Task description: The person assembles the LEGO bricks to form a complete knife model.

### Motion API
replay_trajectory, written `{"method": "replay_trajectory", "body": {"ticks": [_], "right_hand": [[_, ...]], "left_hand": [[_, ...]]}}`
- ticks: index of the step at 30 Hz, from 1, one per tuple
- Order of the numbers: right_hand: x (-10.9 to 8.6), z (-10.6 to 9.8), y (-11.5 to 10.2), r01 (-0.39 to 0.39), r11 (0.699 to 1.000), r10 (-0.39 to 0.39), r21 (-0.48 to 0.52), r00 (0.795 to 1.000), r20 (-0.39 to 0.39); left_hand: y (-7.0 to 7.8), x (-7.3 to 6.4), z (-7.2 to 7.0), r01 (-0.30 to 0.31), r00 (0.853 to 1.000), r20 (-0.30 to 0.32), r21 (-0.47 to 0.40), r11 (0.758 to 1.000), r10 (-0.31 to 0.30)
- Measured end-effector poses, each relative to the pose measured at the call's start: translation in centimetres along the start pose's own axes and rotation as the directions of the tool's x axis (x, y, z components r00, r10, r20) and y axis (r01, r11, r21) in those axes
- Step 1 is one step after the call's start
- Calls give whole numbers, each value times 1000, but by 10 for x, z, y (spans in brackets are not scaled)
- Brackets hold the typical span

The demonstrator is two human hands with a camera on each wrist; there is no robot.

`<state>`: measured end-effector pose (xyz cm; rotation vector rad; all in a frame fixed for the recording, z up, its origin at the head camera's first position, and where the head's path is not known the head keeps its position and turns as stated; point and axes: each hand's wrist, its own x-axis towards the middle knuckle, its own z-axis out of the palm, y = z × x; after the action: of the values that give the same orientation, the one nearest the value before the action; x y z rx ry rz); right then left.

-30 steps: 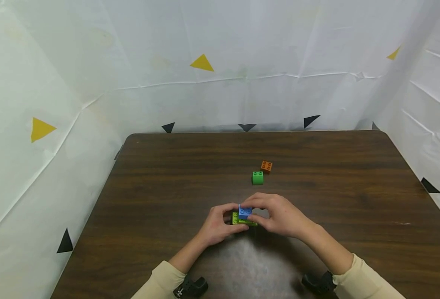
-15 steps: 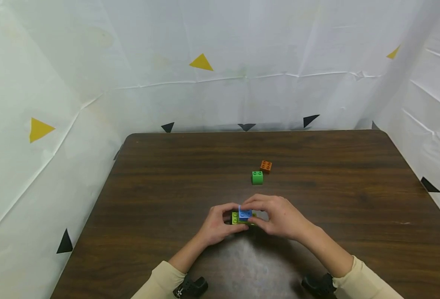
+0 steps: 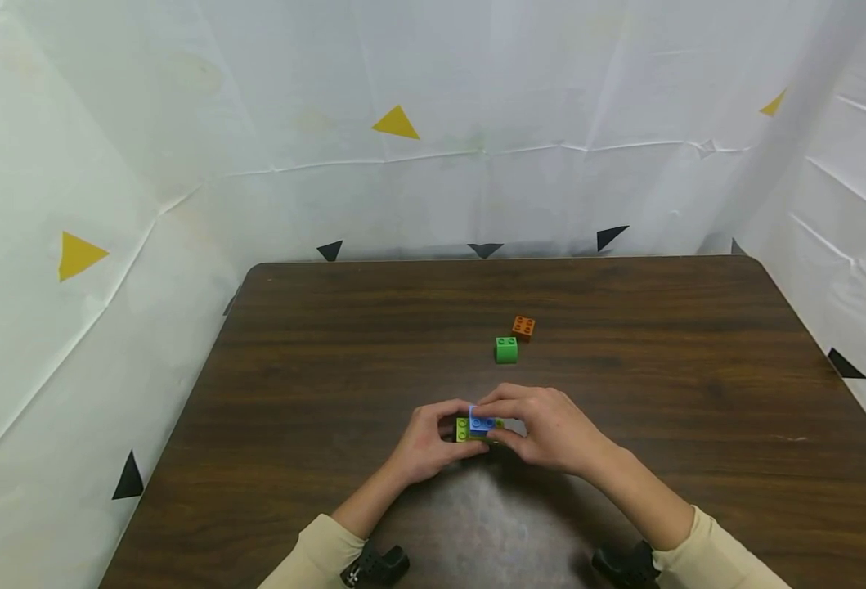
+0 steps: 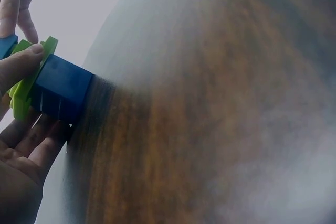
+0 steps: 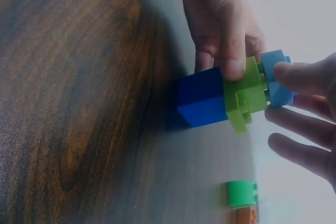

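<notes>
A small stack of toy building bricks stands on the table between both hands. Its bottom is a dark blue brick (image 5: pixel 202 98); over that sits a lime green brick (image 5: pixel 252 90) with a stepped, overhanging shape. My left hand (image 3: pixel 425 443) grips the lime green part, thumb on the near side and fingers round the back. With thumb and fingertips, my right hand (image 3: pixel 546 424) pinches a light blue brick (image 3: pixel 482 422) at the top of the stack. In the right wrist view, lime studs show in a narrow gap under the light blue brick.
Beyond the hands, a green rounded brick (image 3: pixel 506 350) and an orange brick (image 3: pixel 523 328) lie close together on the brown wood-grain table (image 3: pixel 315 360). White sheeting (image 3: pixel 256 106) with yellow and black triangles surrounds the table's back and sides.
The right hand and the light blue brick have shifted very slightly toward the person. The left hand keeps its grip in place, and the loose bricks stay where they were.
</notes>
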<state>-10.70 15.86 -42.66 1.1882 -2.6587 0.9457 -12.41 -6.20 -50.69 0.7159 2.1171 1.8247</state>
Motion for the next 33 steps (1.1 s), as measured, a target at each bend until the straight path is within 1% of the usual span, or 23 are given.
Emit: {"method": "replay_trajectory", "body": {"ticks": [9,12,15,19,22,26,30,33], "right_hand": [[0,0,-2,-16,1000,16,-11,1000,-5],[0,0,-2,-22,1000,22,-16,1000,-5],[0,0,-3,-25,999,25,-30,1000,-3],[0,-1,-3,-24,998,24,-50,1000,1],[0,-1,-3,-27,998,28,-56,1000,3],[-1,-1,-4,-39,998,40,-48,999,12],[0,0,-5,-42,998,43,-41,999,15],[0,-1,-5,-40,998,41,-42,999,11]], "left_hand": [[1,0,1,-6,1000,-1,1,1000,6],[3,0,1,-3,1000,-8,19,1000,3],[4,-1,3,4,1000,-22,35,999,-3],[7,-1,4,7,998,-58,28,1000,-6],[9,-1,3,-17,997,-77,21,1000,18],[8,-2,2,-49,996,-76,17,999,50],[7,-4,2,-65,994,-88,0,998,65],[10,-4,3,-72,992,-103,-6,997,71]]}}
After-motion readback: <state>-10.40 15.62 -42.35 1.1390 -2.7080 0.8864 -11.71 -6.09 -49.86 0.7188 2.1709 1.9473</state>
